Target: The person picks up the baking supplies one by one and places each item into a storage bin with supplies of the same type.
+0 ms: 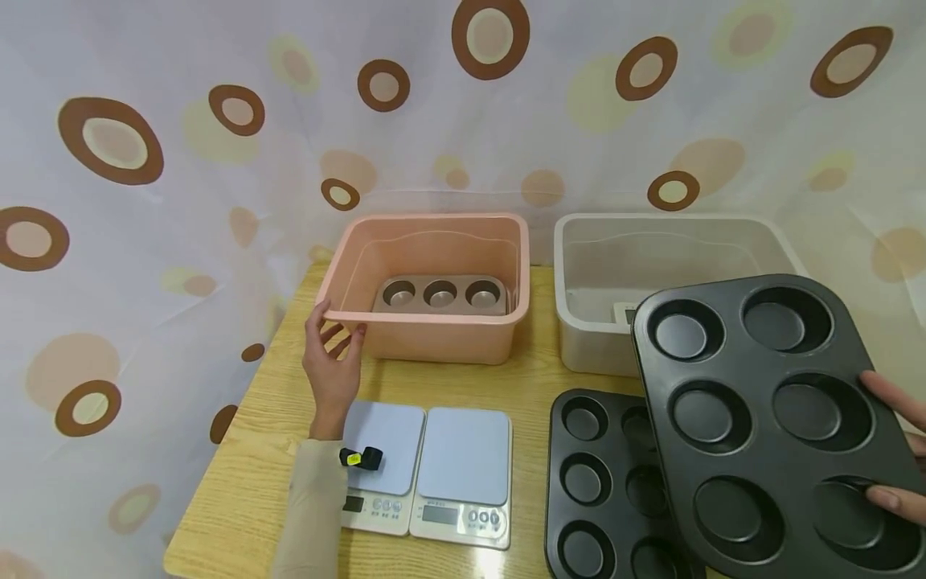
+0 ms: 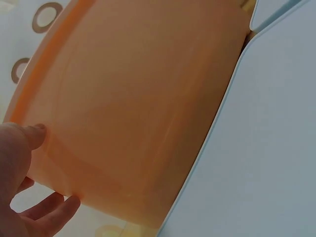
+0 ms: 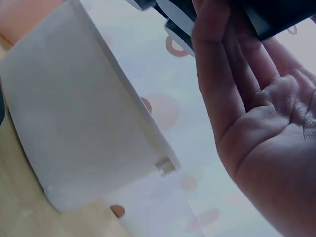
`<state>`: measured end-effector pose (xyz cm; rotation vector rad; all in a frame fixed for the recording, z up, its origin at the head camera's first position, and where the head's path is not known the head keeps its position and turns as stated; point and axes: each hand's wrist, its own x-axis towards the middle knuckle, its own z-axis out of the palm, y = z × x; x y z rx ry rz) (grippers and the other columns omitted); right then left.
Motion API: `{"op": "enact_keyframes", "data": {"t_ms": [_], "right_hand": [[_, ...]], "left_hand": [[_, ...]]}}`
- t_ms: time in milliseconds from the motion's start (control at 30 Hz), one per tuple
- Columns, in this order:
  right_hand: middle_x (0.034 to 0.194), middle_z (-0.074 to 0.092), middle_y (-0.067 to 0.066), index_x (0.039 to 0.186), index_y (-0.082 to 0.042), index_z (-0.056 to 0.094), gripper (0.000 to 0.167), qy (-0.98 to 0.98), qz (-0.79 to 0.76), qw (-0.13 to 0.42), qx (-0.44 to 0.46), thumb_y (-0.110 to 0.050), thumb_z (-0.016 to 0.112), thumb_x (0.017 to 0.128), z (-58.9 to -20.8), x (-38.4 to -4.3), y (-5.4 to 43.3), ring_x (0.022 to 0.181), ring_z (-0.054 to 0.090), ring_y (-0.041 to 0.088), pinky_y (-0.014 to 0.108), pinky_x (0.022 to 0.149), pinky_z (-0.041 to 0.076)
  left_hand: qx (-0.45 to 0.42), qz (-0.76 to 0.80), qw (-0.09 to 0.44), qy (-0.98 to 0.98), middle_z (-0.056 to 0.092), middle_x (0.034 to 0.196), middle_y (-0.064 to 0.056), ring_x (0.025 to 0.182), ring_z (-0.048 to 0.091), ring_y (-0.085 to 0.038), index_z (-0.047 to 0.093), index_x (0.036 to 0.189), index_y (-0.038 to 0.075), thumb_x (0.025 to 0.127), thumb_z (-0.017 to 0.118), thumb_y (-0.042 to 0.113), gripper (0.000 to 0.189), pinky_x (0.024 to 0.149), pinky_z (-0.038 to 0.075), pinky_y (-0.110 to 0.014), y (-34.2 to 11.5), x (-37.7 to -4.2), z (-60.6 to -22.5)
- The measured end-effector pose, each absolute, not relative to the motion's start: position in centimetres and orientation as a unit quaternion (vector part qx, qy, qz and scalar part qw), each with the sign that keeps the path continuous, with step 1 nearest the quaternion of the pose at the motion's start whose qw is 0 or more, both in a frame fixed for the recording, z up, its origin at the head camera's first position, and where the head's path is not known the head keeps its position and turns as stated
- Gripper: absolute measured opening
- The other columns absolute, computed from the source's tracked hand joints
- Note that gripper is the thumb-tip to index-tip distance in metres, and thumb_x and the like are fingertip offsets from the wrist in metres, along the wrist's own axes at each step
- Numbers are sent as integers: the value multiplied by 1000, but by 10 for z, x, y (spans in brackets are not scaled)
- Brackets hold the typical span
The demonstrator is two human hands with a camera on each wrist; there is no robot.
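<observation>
My left hand (image 1: 334, 374) grips the front left corner of a pink plastic bin (image 1: 441, 341), its thumb on the outer wall. Inside that bin lies a light brown muffin pan (image 1: 425, 303), with three cups showing. At the right, my right hand (image 1: 897, 400) holds a dark six-cup muffin pan (image 1: 755, 362) by its right edge, raised and tilted; much of this hand is out of the head view. In the right wrist view, the palm (image 3: 269, 133) is turned up and the fingers reach under the dark pan (image 3: 281, 17).
Beneath the raised pan, a second dark muffin pan (image 1: 552, 482) lies on the wooden table (image 1: 239, 490). Two kitchen scales (image 1: 463, 454) sit side by side at front centre. A whitish bin (image 1: 596, 346) at the back right contains a partly hidden pale item (image 1: 620, 314). Behind hangs a patterned curtain (image 1: 434, 145).
</observation>
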<state>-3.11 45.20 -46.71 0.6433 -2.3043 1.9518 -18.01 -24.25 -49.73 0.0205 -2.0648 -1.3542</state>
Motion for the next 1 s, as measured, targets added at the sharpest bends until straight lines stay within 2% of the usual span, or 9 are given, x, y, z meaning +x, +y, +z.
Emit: {"op": "enact_keyframes", "data": {"t_ms": [133,267,367,467,633,767,900,1000], "right_hand": [[139,75,-16,177,-8,6,128,-709,656,-9,260,52,46,71,-445,-50,439,96,83,10,29,66,63],[147,73,1,175,-3,-2,116,-643,711,-42,283,51,35,79,-425,-66,421,102,83,20,37,74,65],[149,71,13,174,0,-1,107,-589,750,-45,298,48,32,84,-415,-80,403,105,83,27,39,79,66],[145,72,18,173,3,3,100,-563,766,-34,309,45,32,87,-406,-94,386,100,83,30,37,75,66],[132,78,16,173,3,10,90,-574,767,-27,286,38,32,94,-393,-111,365,89,83,30,37,69,66],[122,81,15,174,0,16,85,-581,769,-28,267,34,33,98,-385,-127,353,85,84,28,35,69,67],[116,83,14,173,-4,26,75,-581,780,-25,230,26,35,105,-376,-139,342,83,84,27,33,68,67],[122,82,14,171,-5,34,67,-559,802,-34,205,19,35,109,-370,-147,331,87,84,27,34,70,67]], "left_hand": [[8,-521,327,-788,57,155,-20,126,69,-45,51,158,13,101,79,14,63,99,61,-64,-242,-180,-499],[12,-522,331,-786,58,154,-20,125,70,-45,52,157,12,100,80,9,64,98,61,-65,-242,-179,-498],[17,-520,333,-786,58,154,-21,124,70,-45,52,157,11,99,80,7,65,97,62,-64,-241,-181,-497],[21,-518,333,-788,58,154,-24,124,69,-49,52,157,9,99,80,4,65,97,62,-66,-239,-182,-495],[18,-520,334,-786,55,152,-33,123,66,-57,50,155,-2,99,77,-2,62,96,59,-73,-231,-176,-484],[12,-523,338,-782,54,151,-37,123,66,-60,50,153,-7,99,75,-5,60,97,57,-75,-228,-172,-476],[11,-519,339,-785,54,153,-34,124,66,-59,49,156,-2,99,76,-2,62,96,58,-74,-233,-176,-484],[10,-519,334,-787,56,154,-29,124,68,-54,51,158,5,99,78,2,65,95,60,-71,-238,-179,-492]]}}
